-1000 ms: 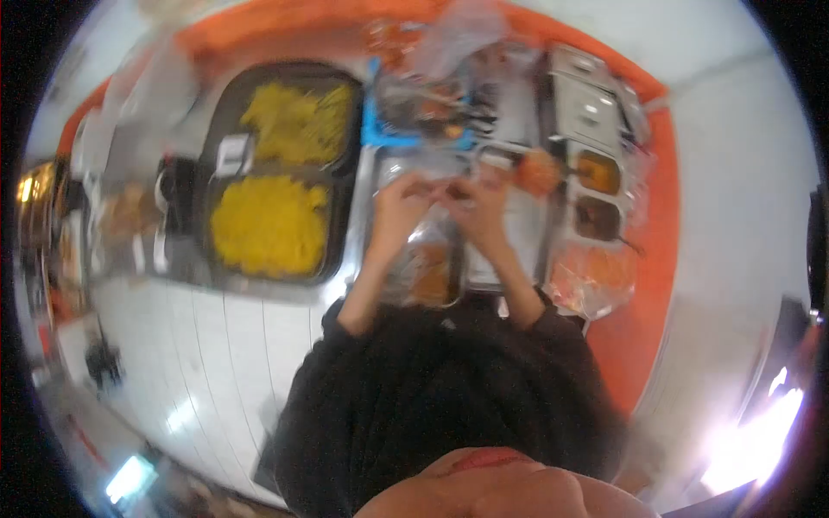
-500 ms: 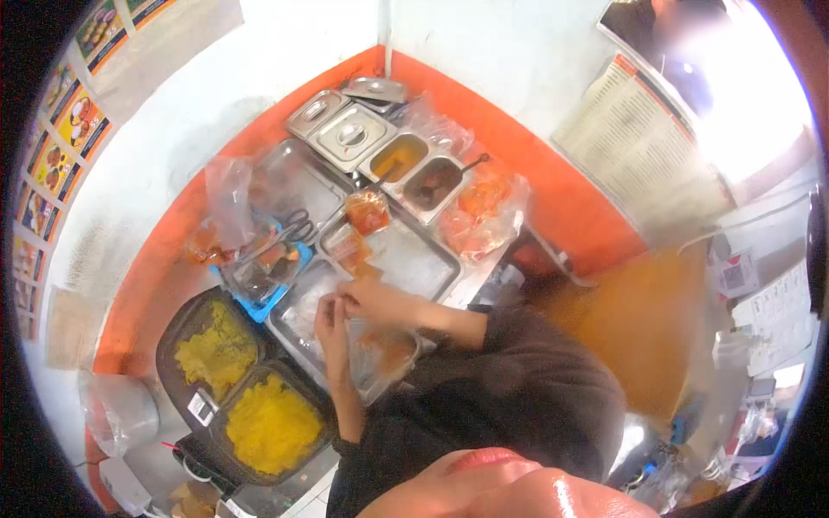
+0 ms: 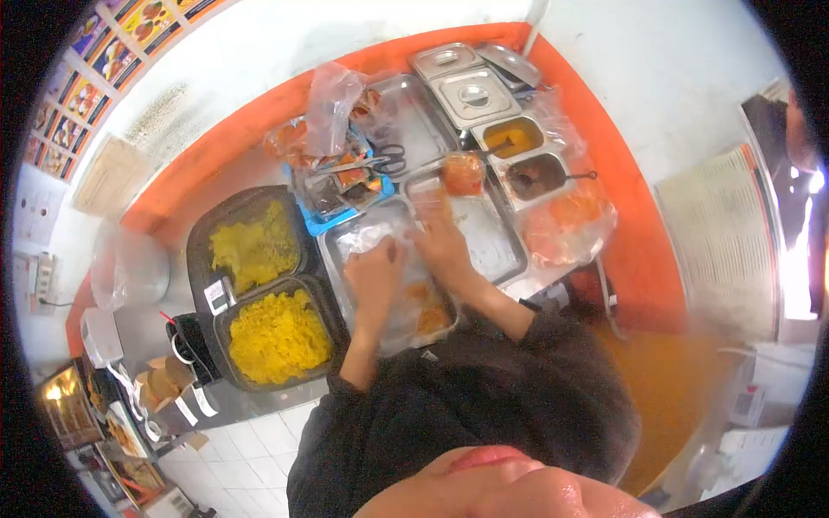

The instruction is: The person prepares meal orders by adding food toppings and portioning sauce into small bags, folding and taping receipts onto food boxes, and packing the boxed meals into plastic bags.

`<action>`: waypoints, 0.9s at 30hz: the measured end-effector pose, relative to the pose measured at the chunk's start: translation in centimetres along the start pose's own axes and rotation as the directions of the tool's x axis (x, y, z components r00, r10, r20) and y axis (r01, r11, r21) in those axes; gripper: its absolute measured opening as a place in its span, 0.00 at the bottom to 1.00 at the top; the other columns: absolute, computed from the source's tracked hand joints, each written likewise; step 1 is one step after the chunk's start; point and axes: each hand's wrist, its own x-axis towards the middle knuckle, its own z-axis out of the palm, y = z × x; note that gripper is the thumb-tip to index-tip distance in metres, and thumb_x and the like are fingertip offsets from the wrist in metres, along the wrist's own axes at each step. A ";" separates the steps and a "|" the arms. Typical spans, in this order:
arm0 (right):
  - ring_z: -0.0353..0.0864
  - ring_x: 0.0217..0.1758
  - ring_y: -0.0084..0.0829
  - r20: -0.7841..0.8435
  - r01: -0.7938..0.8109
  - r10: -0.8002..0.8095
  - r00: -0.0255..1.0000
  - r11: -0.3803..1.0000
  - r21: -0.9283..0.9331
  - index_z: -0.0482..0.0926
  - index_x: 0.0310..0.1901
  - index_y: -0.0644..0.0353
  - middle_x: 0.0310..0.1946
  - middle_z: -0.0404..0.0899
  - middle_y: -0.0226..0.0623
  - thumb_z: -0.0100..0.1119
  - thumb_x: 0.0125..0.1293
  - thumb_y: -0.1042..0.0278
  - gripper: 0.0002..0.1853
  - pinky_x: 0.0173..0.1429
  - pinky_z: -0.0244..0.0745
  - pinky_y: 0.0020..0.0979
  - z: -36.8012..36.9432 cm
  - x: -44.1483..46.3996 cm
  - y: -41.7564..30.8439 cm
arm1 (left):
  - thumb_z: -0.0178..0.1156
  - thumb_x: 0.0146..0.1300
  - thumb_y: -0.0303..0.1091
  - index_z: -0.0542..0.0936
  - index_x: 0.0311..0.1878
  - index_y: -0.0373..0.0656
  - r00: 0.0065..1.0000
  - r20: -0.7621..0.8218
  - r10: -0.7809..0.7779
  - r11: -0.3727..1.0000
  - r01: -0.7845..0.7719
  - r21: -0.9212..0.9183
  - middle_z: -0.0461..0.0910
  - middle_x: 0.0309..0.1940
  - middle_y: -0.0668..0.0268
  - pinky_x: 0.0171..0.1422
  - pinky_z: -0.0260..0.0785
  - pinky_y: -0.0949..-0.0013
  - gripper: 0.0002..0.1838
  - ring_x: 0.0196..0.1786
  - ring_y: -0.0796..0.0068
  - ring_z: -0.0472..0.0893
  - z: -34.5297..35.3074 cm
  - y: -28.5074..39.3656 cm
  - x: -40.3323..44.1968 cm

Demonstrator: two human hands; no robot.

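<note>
Over a metal tray (image 3: pixel 341 289) lined with clear plastic, my left hand (image 3: pixel 376 274) has its fingers curled together; anything in them is too small to make out. My right hand (image 3: pixel 442 246) lies just to the right, over the edge between this tray and a second metal tray (image 3: pixel 488 237), its fingers stretched forward near an orange-brown strip (image 3: pixel 429 203). Brown food (image 3: pixel 429 318) shows at the near end of the lined tray. A small bag of orange food (image 3: pixel 463 175) rests at the second tray's far side.
Two dark containers of yellow food (image 3: pixel 278 338) stand left. Scissors (image 3: pixel 390 160) lie over a blue tray (image 3: pixel 319 226). Lidded metal pans (image 3: pixel 473 97), sauce pans (image 3: pixel 511 138) with utensils and a bag of orange food (image 3: pixel 566 226) line the right side.
The view has swung back toward the left. My hands, close together before, are now apart, with my right hand reaching forward over the tray edge.
</note>
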 end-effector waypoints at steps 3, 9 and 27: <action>0.77 0.47 0.39 0.040 0.148 -0.153 0.987 0.983 0.113 0.76 0.51 0.58 0.54 0.72 0.48 0.56 0.56 0.75 0.18 0.41 0.76 0.36 0.6 -1.3 1.9 | 0.60 0.54 0.37 0.79 0.29 0.46 0.986 0.136 0.098 0.991 -0.085 -0.100 0.80 0.22 0.63 0.40 0.68 0.57 0.06 0.31 0.57 0.80 0.2 0.9 1.3; 0.76 0.51 0.40 0.121 -0.147 0.110 0.987 0.919 0.365 0.73 0.58 0.56 0.62 0.65 0.47 0.59 0.51 0.84 0.30 0.52 0.73 0.36 -3.2 1.5 4.0 | 0.68 0.47 0.36 0.72 0.56 0.48 0.927 0.035 0.373 0.922 -0.366 -0.128 0.71 0.58 0.58 0.67 0.56 0.55 0.30 0.60 0.58 0.70 0.8 3.6 4.1; 0.77 0.47 0.49 0.615 0.340 -0.144 0.776 0.916 -0.215 0.77 0.36 0.62 0.37 0.79 0.46 0.61 0.47 0.77 0.11 0.49 0.73 0.44 0.0 23.3 32.8 | 0.68 0.47 0.27 0.64 0.67 0.39 0.975 0.181 -0.125 0.702 0.216 -0.679 0.68 0.61 0.61 0.72 0.52 0.63 0.41 0.65 0.68 0.67 5.2 2.5 4.9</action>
